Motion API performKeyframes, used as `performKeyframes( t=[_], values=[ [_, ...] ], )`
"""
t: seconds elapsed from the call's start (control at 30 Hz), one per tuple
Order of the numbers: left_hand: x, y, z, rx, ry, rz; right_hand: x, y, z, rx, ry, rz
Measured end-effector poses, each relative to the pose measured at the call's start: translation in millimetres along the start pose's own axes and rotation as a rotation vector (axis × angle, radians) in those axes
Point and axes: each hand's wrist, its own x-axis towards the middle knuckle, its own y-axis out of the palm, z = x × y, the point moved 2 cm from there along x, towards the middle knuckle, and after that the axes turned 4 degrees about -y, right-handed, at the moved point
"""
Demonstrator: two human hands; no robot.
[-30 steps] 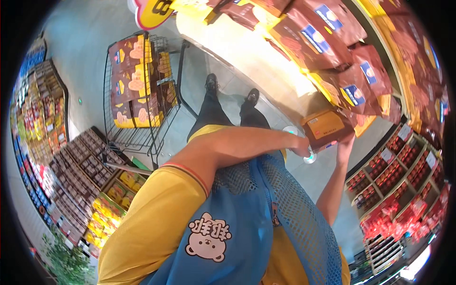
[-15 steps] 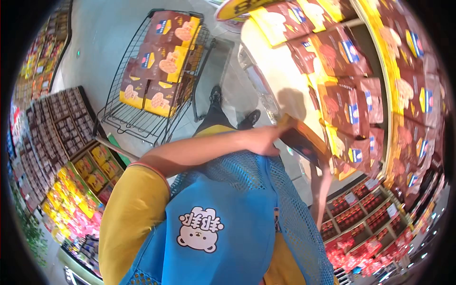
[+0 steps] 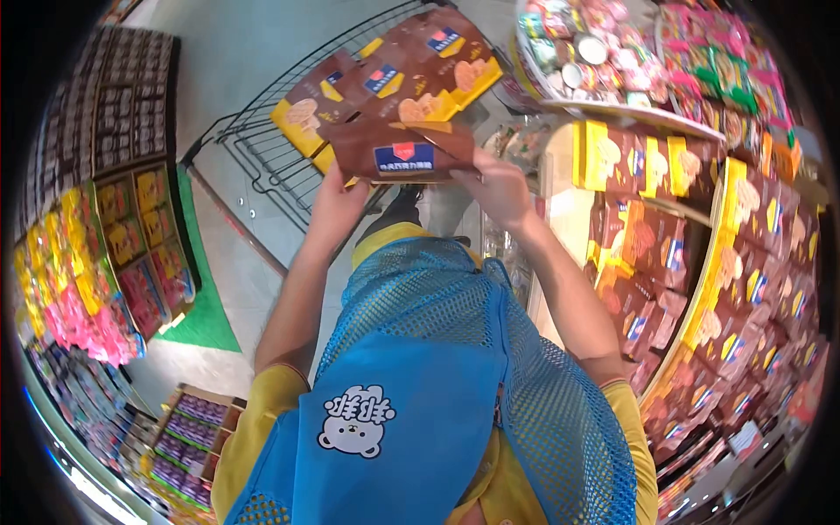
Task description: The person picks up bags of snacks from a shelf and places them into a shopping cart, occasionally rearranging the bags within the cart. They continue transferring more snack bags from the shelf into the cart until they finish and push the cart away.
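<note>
A brown snack package [image 3: 363, 147] with a blue and red label is held out in front of my body. My left hand [image 3: 339, 203] grips its left lower edge, and my right hand [image 3: 500, 187] has its right end, thumb along the bottom. The package overlaps the near side of a black wire shopping cart [image 3: 241, 144]. In that cart lie several brown-and-yellow packages [image 3: 433, 57] with waffle pictures, side by side. My fingers behind the held package are partly hidden.
On the right, a display bin [image 3: 560, 254] holds more brown-and-yellow packages [image 3: 643, 232]. A round bin of wrapped sweets [image 3: 586, 61] stands at the upper right. Shelves of dark packets [image 3: 131, 96] and yellow bags [image 3: 66, 245] line the left.
The package has moved left from beside the display bin to the cart's near side. Both hands now hold its ends, and my view has turned, with the cart nearer the middle.
</note>
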Motion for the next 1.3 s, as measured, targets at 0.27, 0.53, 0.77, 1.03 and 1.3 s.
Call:
performKeyframes(
  t=[0.27, 0.53, 0.77, 1.03, 1.3],
  values=[
    [25.4, -95.9, 56.2, -0.03, -0.215, -0.155, 76.7, 103.7, -19.1, -0.055, 0.186, 0.333],
    [60.1, -134.3, 59.5, 0.334, -0.226, -0.193, 91.7, 158.6, -39.1, 0.321, 0.337, 0.387],
    [132.2, -137.4, -10.1, 0.686, -0.15, -0.193, 120.5, 193.0, -73.6, 0.797, 0.732, 0.391],
    [230.5, -131.0, 19.7, 0.905, 0.305, -0.28, 135.1, 232.8, -82.0, 1.189, 0.91, 0.384],
    [190.9, -94.7, 88.8, 1.256, 0.054, -0.168, 81.5, 195.5, -93.6, 0.832, 0.937, 0.592]
  ],
)
